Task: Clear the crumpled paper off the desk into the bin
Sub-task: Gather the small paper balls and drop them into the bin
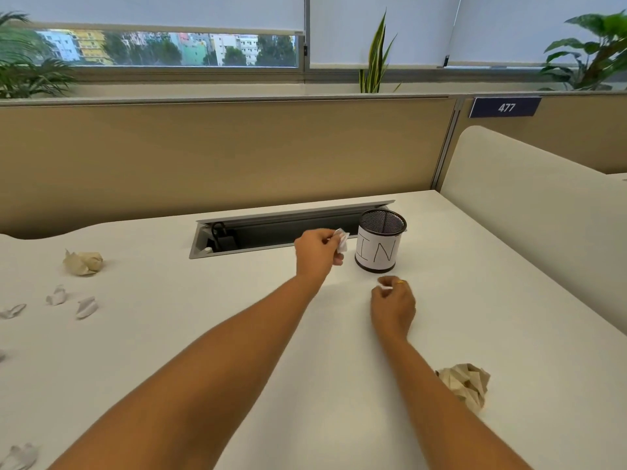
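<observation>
The bin (380, 244) is a small black mesh cup with a white paper label, standing on the white desk (237, 317). My left hand (317, 252) pinches a small white crumpled paper (342, 239) just left of the bin's rim. My right hand (393, 307) holds another small white scrap (385, 285) in its fingertips, just in front of the bin. A beige crumpled ball (466, 385) lies near my right forearm. Another beige ball (83, 262) and several white scraps (71, 301) lie at the desk's left.
An open cable tray (278, 232) with a black plug is set into the desk behind the bin. A tan partition (220, 150) backs the desk, and a cream divider (529, 212) closes off the right side.
</observation>
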Motion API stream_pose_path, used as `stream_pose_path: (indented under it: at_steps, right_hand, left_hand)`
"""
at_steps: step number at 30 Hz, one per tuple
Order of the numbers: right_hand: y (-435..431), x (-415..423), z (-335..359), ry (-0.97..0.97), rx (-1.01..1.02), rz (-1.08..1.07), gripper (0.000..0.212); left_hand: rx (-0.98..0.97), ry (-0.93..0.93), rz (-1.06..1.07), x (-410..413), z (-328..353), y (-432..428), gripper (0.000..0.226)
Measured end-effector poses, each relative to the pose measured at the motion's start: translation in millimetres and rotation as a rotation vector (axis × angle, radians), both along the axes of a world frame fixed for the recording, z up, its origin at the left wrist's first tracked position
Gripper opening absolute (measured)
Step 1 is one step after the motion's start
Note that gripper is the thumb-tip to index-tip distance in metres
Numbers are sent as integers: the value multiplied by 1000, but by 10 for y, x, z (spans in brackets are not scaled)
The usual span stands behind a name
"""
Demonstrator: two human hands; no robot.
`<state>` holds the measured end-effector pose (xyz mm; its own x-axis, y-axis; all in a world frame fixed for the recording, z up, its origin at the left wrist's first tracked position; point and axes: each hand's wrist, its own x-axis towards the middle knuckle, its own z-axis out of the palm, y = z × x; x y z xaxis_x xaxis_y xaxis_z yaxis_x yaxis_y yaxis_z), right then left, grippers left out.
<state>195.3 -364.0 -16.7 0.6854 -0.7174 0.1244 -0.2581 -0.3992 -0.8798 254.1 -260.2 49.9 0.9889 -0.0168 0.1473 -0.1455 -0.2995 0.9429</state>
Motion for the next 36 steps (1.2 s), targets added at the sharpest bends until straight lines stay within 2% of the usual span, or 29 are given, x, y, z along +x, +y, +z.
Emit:
stream_pose_path:
  at_steps: [3,13,20,27,32,36]
  right_hand:
    - [71,-20,-76,22,-64,108,17]
    - [43,6,-141,60,-118,172,13]
    - [29,15,-146,78,-126,183,13]
    - [40,-23,-125,90,-130,198,14]
    - [97,-138,-131,96,-199,285,14]
    - [184,-300,-146,116,-385,378,21]
  left_hand:
    - [73,-14,-43,147,191,-125,24]
    - [315,3,-85,430,577,-684,27]
    - [312,23,-41,459,559,-755,42]
    - [255,-28,-14,313,324,-406,28]
    - [457,-39,-70,31,-67,112,24]
    - [643,6,-154,-255,-365,775,24]
